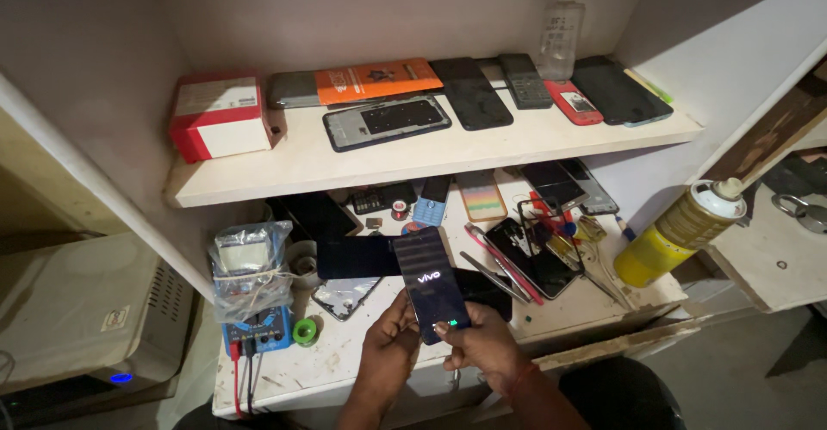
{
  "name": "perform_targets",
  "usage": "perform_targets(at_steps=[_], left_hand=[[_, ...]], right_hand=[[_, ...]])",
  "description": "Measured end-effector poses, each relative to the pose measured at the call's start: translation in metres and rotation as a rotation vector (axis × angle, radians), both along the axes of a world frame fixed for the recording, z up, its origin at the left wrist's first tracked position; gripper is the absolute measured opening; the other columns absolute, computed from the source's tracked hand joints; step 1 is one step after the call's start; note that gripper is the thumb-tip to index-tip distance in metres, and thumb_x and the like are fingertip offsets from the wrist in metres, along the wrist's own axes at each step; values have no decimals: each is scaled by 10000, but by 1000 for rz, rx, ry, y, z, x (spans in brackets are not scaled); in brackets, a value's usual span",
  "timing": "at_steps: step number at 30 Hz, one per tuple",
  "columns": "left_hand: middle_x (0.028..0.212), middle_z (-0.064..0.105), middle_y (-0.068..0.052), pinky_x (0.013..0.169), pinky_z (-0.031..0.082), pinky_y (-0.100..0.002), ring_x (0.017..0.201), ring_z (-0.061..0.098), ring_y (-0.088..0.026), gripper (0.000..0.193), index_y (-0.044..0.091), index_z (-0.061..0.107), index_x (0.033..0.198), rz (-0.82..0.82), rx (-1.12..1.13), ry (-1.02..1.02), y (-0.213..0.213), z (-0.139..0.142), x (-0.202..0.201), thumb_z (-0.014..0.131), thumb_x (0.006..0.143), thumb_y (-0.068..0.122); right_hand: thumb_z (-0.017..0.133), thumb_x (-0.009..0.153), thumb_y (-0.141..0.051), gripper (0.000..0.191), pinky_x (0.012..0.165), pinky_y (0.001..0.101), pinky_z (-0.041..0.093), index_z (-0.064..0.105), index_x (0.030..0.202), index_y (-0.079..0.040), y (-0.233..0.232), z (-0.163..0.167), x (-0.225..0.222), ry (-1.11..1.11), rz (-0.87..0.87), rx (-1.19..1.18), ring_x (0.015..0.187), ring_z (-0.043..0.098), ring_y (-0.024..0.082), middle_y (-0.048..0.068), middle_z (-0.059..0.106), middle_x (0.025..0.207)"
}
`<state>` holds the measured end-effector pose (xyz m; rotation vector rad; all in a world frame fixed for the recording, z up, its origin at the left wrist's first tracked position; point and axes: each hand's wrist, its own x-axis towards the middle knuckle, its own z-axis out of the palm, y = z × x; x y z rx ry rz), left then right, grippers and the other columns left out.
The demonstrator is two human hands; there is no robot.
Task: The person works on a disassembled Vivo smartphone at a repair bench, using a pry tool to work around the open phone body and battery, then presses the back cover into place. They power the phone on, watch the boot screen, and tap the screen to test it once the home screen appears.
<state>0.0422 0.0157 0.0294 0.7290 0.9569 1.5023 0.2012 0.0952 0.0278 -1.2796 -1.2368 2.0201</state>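
L hand (389,344) curled round lower left edge of phone (431,285); R hand (481,344) grips lower right, thumb on lit screen. Phone upright betw. hands, above bench (345,357).

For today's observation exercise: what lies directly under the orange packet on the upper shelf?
The orange packet lies on a grey phone, whose left end sticks out. The phone's covered part, and anything else beneath the packet, cannot be seen.

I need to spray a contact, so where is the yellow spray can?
In the head view, the yellow spray can lies tilted at the right end of the lower desk, right of the tools.
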Motion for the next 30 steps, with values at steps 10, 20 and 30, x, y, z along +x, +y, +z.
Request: perform_targets(at_steps=[10, 20, 30], left_hand=[[1233, 683, -115, 887, 499, -237, 1047, 645, -150, 673, 13, 398, 1552, -3, 82, -70, 4, -28, -3, 410, 902, -159], [1279, 685, -150, 984, 514, -298, 1169, 665, -200, 762, -19, 385, 1527, 2, 79, -134, 9, -35, -3, 368, 798, -238], [1244, 708, -167, 874, 511, -296, 1048, 669, -204, 753, -9, 406, 1541, 24, 109, -83, 13, -48, -5, 374, 819, -223]], right_hand=[[765, 890, -102, 130, 554, 348, 616, 701, 988, -44, 5, -18, 0, 0, 7, -35, 514, 553, 90, 15, 632, 702], [783, 860, -63, 222, 504, 343, 577, 702, 1063, -24, 8, -33, -1, 24, 1, -58, 500, 564, 112, 25, 646, 755], [755, 905, -126, 243, 515, 299, 555, 707, 1135, -64, 10, -36, 2, -3, 50, -78, 554, 631, 128, 46, 728, 875]])
